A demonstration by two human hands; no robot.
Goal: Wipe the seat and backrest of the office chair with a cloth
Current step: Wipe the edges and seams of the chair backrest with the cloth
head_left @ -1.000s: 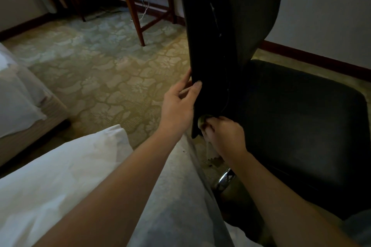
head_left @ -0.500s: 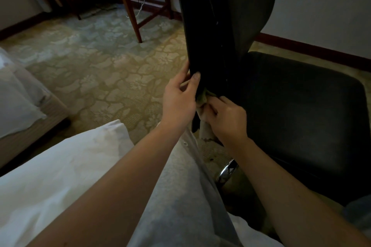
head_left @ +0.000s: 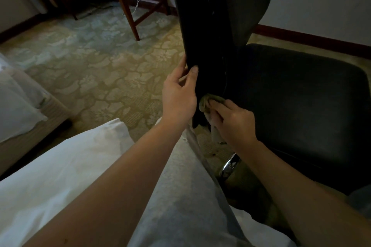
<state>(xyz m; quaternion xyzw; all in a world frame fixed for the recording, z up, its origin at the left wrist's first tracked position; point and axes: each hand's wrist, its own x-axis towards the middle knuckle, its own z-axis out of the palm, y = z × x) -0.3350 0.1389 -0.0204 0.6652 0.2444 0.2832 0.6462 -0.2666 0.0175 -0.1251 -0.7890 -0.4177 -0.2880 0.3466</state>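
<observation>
Since a second ago the right hand's fingers [head_left: 217, 114] have climbed a little up the lower edge of the backrest [head_left: 204, 25], carrying the cloth [head_left: 206, 103] with them. In the last half second they have hardly shifted. They are curled round a wad of that cloth and press it against the backrest's bottom corner. A loose tail of it hangs below the right hand [head_left: 233, 122]. Just left of the cloth, the left hand [head_left: 178, 96] stays on the backrest's near edge, thumb on the facing side and fingers reaching round behind, in a narrow pinch on the panel.

The seat [head_left: 301, 96] spreads to the right of the backrest. A chrome post [head_left: 229, 164] shines below the backrest's corner, and patterned carpet [head_left: 100, 76] lies to its left.

Judging by its folds, the cloth is light, soft and limp. It wants bunching in the palm, as now, or it may drag and slip out. The backrest looks stiff and smooth-skinned, probably slick under the wipe. A chair on a single post is also likely to swivel, so gripping the backrest's edge with the free hand seems the sensible hold.
</observation>
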